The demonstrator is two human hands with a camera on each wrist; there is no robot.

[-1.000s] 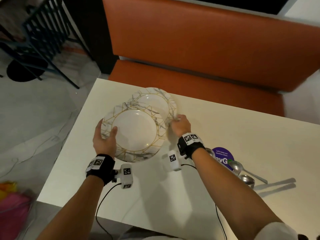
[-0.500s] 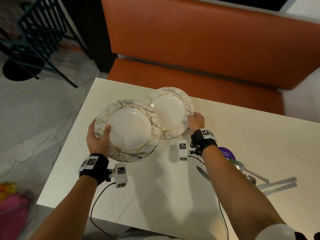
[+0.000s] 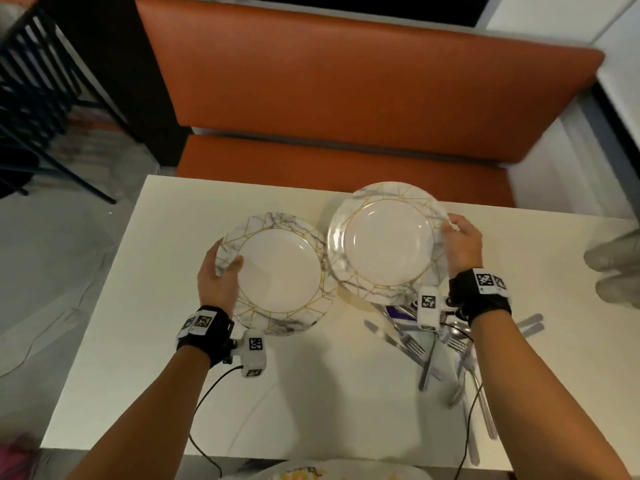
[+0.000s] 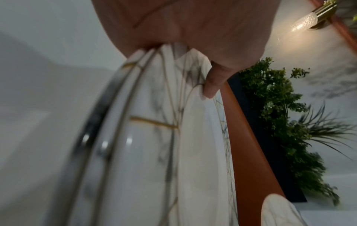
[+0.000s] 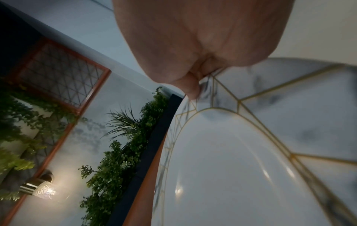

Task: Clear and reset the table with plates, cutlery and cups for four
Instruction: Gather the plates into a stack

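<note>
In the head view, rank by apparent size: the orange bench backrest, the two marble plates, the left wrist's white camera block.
1. Orange bench backrest.
2. Right-hand plate and left-hand plate: similar; the right looks bigger, perhaps only nearer the camera.
3. White camera block.

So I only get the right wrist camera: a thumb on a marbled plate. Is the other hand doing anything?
Observer: Yes. In the head view the left hand grips a second marbled plate by its left rim, beside the first plate, which the right hand holds.
Operator: Just one plate on that side?
Observer: It seems to be more. The left wrist view shows several rims stacked in that grip.
Operator: Anything lying on the table itself?
Observer: A loose pile of cutlery, with forks and knives in it, lies on the table by the right forearm.
</note>
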